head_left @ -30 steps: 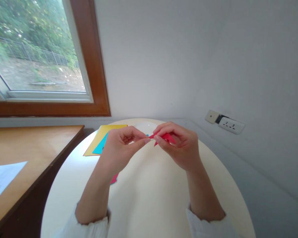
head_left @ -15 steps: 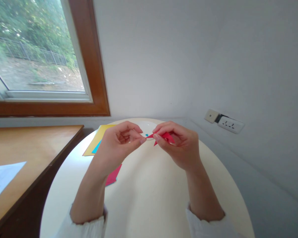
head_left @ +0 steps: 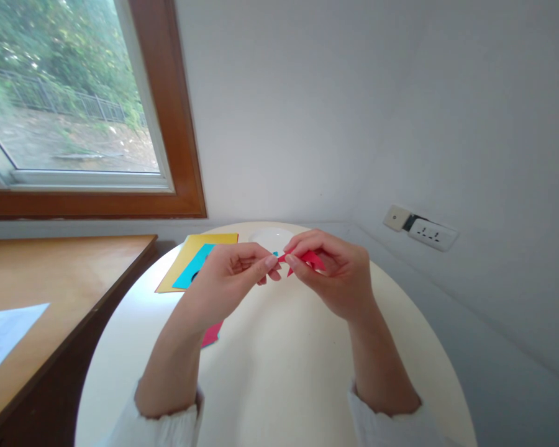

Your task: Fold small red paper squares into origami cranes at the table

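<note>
Between my hands, above the round table, is a small folded piece of red paper (head_left: 313, 259) with pointed ends. My right hand (head_left: 338, 267) pinches its body between thumb and fingers, and a flap hangs below. The thumb and fingers of my left hand (head_left: 242, 270) close on the thin left tip. Beyond the left wrist lie yellow paper (head_left: 173, 273) and a blue sheet (head_left: 190, 264) on top of it, with a dark round thing partly hidden by the hand. Red paper (head_left: 212, 335) shows under the left forearm.
A clear shallow dish (head_left: 269, 234) stands at the far side of the round white table (head_left: 298, 372), with a bit of blue near it. A wooden desk (head_left: 74, 267) with a white sheet (head_left: 9, 332) adjoins at left. The wall (head_left: 279, 124) rises directly behind.
My left hand has shifted slightly right and its fingers have closed over the red paper's tip. More of the blue sheet shows now. My right hand has barely moved.
</note>
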Tool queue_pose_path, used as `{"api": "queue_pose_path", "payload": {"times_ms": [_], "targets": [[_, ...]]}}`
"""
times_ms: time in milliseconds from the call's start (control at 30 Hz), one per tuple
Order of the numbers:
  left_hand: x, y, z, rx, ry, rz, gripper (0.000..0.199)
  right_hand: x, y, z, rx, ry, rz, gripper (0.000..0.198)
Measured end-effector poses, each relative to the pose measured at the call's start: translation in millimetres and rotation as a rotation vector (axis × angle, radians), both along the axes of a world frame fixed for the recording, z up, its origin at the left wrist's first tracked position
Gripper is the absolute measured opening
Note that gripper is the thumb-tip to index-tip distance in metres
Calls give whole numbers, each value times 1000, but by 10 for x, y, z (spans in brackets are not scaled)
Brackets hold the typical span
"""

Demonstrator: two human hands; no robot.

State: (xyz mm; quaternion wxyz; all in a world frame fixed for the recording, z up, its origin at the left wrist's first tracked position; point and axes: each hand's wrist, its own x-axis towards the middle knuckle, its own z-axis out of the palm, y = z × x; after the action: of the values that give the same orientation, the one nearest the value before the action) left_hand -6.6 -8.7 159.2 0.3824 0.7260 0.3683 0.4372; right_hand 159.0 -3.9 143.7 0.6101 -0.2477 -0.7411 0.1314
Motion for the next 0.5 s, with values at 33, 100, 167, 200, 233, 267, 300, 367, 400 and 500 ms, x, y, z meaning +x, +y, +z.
{"api": "queue_pose_path", "payload": {"times_ms": [33, 100, 167, 200, 233, 267, 300, 367, 400, 500], "targets": [[1, 4, -1, 4, -2, 2, 24, -1, 2, -2, 2, -1, 0, 11], [3, 8, -4, 10, -5, 1, 23, -3, 6, -7, 5, -1, -1, 11], [4, 5, -8, 11, -10, -1, 22, -5, 8, -12, 3, 3, -5, 11], [4, 2, -10, 12, -12, 0, 22, -5, 9, -13, 1, 5, -8, 11], [3, -3, -12, 14, -13, 3, 22, -5, 9, -14, -2, 6, -10, 10], [1, -7, -14, 18, -13, 8, 22, -4, 8, -15, -4, 8, -13, 10], [-2, -11, -15, 22, -10, 13, 22, -4, 7, -14, -6, 9, -15, 10], [-10, -16, -18, 29, -1, 24, 24, -1, 5, -14, -8, 13, -19, 10], [-14, -17, -18, 29, 7, 26, 25, 1, 4, -13, -9, 14, -22, 10], [-24, -14, -16, 27, 36, 18, 27, 3, 3, -13, -15, 11, -40, 10]]}}
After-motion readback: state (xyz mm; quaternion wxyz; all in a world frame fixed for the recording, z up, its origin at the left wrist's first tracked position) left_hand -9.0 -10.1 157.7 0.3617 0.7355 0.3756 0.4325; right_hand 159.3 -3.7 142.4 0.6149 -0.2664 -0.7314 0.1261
